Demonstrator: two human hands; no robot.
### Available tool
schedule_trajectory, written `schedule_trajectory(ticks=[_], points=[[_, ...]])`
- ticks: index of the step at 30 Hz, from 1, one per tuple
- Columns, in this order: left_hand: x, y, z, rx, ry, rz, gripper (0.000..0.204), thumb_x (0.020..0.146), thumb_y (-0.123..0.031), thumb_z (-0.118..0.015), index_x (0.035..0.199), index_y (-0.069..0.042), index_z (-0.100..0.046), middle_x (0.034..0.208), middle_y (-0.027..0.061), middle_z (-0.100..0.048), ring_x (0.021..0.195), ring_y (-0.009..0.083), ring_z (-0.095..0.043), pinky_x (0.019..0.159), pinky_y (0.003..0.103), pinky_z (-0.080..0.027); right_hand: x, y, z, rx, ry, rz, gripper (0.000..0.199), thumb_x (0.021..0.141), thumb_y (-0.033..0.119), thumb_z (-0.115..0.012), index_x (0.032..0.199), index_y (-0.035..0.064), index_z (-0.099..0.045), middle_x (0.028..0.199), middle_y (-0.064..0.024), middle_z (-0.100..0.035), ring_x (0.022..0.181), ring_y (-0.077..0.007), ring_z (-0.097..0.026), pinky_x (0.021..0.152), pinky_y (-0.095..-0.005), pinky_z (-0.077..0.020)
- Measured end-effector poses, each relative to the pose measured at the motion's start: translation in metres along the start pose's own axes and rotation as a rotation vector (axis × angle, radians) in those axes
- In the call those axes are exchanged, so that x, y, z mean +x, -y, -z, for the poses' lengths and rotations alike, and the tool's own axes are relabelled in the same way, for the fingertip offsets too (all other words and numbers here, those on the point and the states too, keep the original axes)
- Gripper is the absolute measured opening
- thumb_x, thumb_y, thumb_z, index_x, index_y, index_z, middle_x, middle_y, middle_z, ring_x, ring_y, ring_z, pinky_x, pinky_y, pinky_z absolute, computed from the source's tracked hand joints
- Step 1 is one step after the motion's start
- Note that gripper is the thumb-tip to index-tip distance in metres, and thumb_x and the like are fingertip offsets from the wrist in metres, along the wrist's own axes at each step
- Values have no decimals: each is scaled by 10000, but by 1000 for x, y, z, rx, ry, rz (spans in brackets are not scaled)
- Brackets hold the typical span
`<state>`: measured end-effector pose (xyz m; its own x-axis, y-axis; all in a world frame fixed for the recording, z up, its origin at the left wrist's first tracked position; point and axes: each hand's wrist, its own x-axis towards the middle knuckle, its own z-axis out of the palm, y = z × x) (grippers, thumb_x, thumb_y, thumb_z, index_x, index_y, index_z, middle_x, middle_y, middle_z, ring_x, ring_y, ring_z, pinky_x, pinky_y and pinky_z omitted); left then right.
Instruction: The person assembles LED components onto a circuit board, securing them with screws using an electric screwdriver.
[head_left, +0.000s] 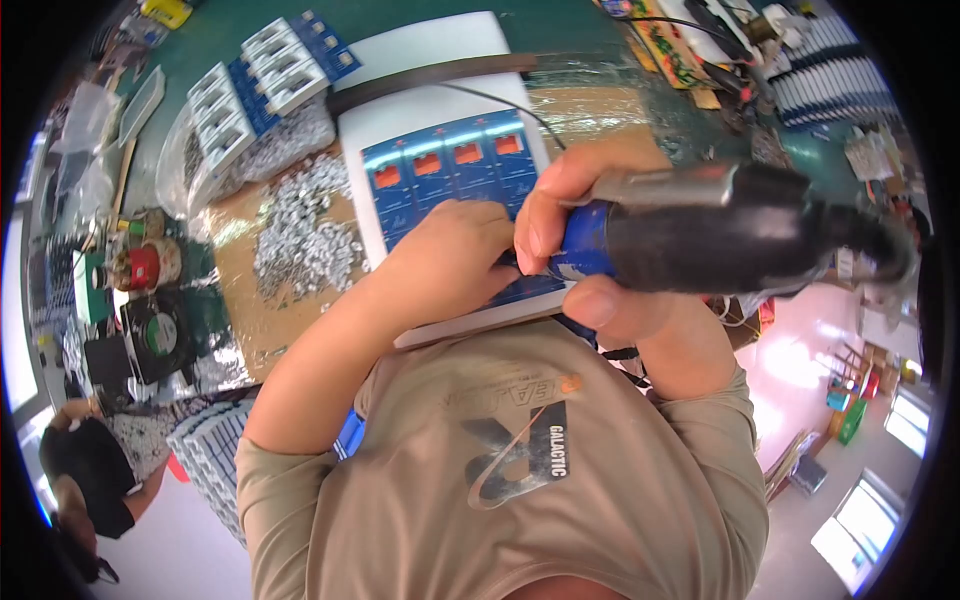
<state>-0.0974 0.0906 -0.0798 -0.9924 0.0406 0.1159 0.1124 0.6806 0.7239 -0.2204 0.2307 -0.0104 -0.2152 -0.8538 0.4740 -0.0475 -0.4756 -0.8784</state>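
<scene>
My right hand is wrapped round a black-and-blue electric screwdriver, which has a metal lever along its side. The tool's back end points off to the right, and its tip is hidden near my left fingers. My left hand rests on a blue panel with a row of several rectangular windows showing orange. Its fingers are curled down beside the screwdriver's front end; what they pinch, if anything, is hidden. Under the panel lies a white board.
Many small shiny metal parts are heaped on brown cardboard to the left. Beyond them, white moulded frames sit with blue panels on a plastic bag. A dark bar crosses the white board. Another person is at lower left.
</scene>
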Motion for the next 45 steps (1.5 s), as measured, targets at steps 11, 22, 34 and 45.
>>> schedule_trajectory(ticks=[11, 22, 34, 45], points=[[-3, -17, 15, 153, 67, -13, 86, 818, -45, -669, 903, -41, -653, 900, 126, -619, 876, 337, -608, 806, 422, -477, -19, -13, 90, -22, -771, -685, 599, 882, 456, -711, 1199, -25, -546, 841, -89, -645, 670, -230, -658, 593, -378, -536], [-9, -28, 23, 84, -76, 27, 121, 839, 0, -664, 939, -15, -597, 984, 138, -659, 912, 348, -639, 815, 406, -516, -49, -34, 83, -1125, -434, -883, 570, 809, 553, -701, 981, 14, -640, 917, -215, -693, 902, -410, -666, 792, -462, -523], [-83, -3, 45, -165, -369, 314, 127, 868, 65, -645, 961, -10, -599, 949, 109, -685, 821, 174, -650, 757, 286, -518, -69, -22, 101, -1310, -517, -789, 500, 870, 515, -671, 1079, 61, -681, 962, -136, -662, 900, -325, -678, 750, -424, -540], [-95, -18, 51, -180, -471, 302, 163, 825, 57, -689, 971, -16, -681, 932, 102, -685, 830, 198, -660, 741, 301, -525, 29, -95, 219, -1593, -302, -1086, 303, 912, 171, -497, 1027, 61, -755, 1105, -203, -714, 1042, -361, -696, 856, -462, -558]])
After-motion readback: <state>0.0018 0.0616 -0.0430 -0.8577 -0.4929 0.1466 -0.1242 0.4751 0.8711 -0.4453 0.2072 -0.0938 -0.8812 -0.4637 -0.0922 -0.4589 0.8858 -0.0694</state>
